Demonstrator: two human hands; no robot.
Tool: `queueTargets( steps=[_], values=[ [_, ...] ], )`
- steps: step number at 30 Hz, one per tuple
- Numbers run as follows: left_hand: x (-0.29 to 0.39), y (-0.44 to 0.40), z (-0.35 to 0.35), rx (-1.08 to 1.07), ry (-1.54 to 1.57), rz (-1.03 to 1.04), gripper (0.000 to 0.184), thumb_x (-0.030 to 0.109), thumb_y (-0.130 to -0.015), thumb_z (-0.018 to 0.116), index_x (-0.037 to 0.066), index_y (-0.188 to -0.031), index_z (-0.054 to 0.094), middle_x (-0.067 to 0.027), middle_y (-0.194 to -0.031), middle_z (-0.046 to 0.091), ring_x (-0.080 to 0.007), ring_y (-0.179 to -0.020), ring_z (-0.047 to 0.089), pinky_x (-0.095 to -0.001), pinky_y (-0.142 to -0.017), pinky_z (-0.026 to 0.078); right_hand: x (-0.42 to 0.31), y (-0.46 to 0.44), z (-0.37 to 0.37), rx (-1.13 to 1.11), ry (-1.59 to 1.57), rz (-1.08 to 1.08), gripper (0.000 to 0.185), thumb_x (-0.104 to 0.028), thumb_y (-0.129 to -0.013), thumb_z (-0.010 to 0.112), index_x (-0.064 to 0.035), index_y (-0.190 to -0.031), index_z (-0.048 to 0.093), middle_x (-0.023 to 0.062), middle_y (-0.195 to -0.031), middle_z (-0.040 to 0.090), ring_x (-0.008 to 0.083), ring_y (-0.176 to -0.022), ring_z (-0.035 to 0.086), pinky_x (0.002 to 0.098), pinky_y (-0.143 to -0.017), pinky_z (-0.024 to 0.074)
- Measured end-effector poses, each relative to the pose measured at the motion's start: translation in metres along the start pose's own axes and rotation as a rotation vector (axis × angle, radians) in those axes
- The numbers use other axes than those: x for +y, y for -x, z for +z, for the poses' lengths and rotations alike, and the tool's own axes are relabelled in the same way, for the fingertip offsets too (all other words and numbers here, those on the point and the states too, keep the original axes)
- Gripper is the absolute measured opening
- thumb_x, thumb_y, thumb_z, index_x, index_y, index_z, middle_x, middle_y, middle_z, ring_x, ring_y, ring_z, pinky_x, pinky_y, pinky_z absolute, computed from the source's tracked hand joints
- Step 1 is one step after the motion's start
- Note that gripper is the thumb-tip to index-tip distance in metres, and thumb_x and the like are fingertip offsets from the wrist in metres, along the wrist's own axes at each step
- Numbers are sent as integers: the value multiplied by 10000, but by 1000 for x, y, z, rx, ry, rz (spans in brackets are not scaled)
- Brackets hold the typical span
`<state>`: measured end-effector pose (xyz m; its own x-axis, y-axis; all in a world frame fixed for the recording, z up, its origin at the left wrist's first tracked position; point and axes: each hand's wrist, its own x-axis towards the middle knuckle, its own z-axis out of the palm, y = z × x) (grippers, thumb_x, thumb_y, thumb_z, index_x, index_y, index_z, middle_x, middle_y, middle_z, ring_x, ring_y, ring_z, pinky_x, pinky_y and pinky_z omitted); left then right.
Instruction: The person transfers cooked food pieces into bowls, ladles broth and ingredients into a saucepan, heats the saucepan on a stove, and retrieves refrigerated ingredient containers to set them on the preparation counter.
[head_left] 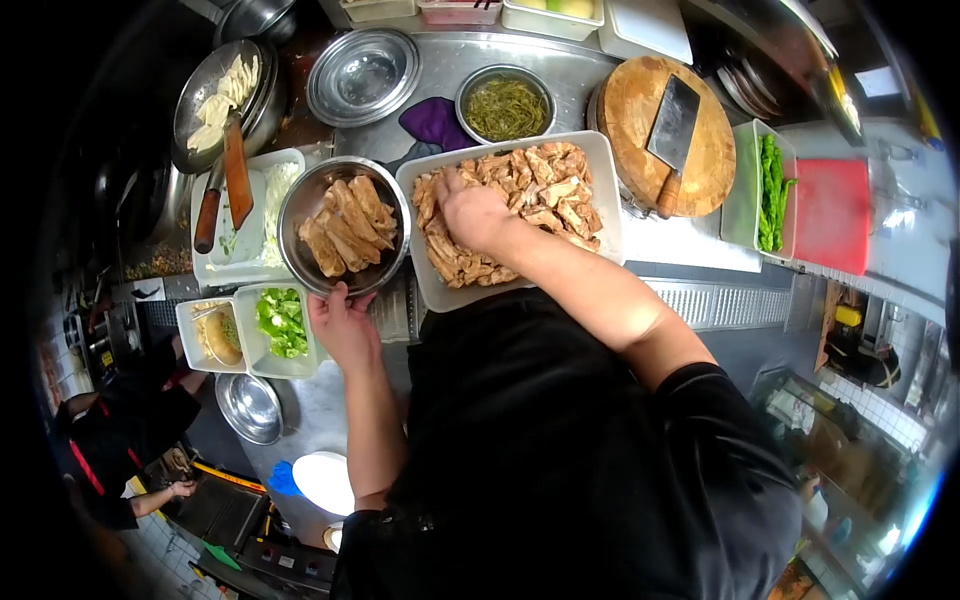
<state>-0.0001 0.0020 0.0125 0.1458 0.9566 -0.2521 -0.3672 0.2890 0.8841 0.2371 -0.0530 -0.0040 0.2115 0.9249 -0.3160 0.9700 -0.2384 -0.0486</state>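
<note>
Bowl [372,272], steel: just beside the tub [612,238], near rim pinched by the left hand [347,335], apparently to steady it. Meat strips [350,225]: inside bowl, long axes mostly slanting far left to near right. Right hand [475,212]: fingertips sunk in the tub's meat [540,180]; closure and hold cannot be told.

Bowl [292,225]: shiny metal. Meat tub [613,225]: pale smooth plastic. Chopping block [712,130]: matt wood. Crumpled cloth [434,123].
</note>
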Motion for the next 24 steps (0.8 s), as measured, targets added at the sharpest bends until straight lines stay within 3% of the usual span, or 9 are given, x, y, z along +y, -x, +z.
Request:
queueTargets(
  steps=[4, 5, 8, 9, 14, 18, 19, 22, 24],
  values=[
    [0, -2, -12, 2, -22, -14, 156, -18, -946, 568, -8, -1101, 558, -119, -1019, 658, -195, -793, 684, -327, -636, 619, 13, 12, 20, -76, -37, 51, 623, -114, -909, 553, 93, -1467, 368, 274, -1345, 554, 306, -890, 732, 373, -706, 599],
    [-4, -5, -16, 0, -23, -22, 156, -15, -947, 571, -9, -1102, 558, -119, -1025, 654, -196, -793, 683, -326, -634, 617, 16, 24, 22, -11, -119, 39, 344, -73, -887, 566, 71, -1199, 582, 228, -1147, 648, 343, -906, 725, 415, -722, 595],
    [-7, -11, -18, -2, -48, -50, 161, -10, -945, 576, -11, -1105, 559, -119, -1032, 642, -204, -790, 680, -325, -629, 615, 26, 56, 28, 49, -189, -122, 340, -89, -883, 580, 30, -1201, 608, 202, -1101, 666, 335, -840, 724, 426, -701, 594],
    [-6, -13, -17, 0, -63, -59, 163, -9, -944, 577, -12, -1107, 560, -120, -1031, 638, -207, -789, 679, -326, -628, 614, 25, 66, 29, 227, -270, -183, 331, -123, -896, 592, -17, -1206, 635, 183, -1130, 672, 319, -792, 719, 428, -680, 595],
    [-5, -22, -8, -43, -40, -67, 170, -16, -936, 574, -22, -1105, 559, -122, -1019, 635, -218, -783, 682, -339, -629, 618, 50, 82, 19, 578, -338, 105, 306, -157, -882, 661, -57, -1172, 665, 154, -1171, 670, 327, -805, 714, 418, -680, 605],
    [-4, -20, -1, -86, -13, -76, 155, -19, -933, 570, -26, -1087, 557, -119, -986, 644, -221, -769, 689, -349, -628, 622, 90, 67, 16, 524, -270, 470, 369, -197, -859, 703, -41, -1187, 641, 175, -1115, 678, 353, -917, 703, 455, -801, 577],
    [-5, -18, 0, -91, -19, -79, 150, -22, -933, 568, -25, -1083, 557, -119, -981, 647, -221, -767, 690, -348, -626, 623, 102, 64, 19, 456, -374, 444, 388, -182, -850, 711, -43, -1206, 652, 182, -1079, 698, 363, -948, 695, 437, -852, 562],
    [-6, -12, 1, -93, -32, -71, 156, -24, -931, 564, -15, -1087, 560, -120, -988, 655, -215, -772, 693, -344, -628, 621, 124, 53, 38, 556, -689, 459, 394, -157, -844, 706, -57, -1224, 671, 187, -1046, 717, 355, -943, 696, 409, -854, 561],
    [-4, -6, 0, -92, -39, -69, 184, -14, -931, 564, -1, -1114, 564, -120, -1020, 662, -207, -791, 693, -337, -639, 615, 129, 64, 25, 476, -923, 576, 393, -168, -851, 744, -48, -1219, 682, 135, -1022, 739, 246, -852, 694, 340, -832, 548]
  ],
)
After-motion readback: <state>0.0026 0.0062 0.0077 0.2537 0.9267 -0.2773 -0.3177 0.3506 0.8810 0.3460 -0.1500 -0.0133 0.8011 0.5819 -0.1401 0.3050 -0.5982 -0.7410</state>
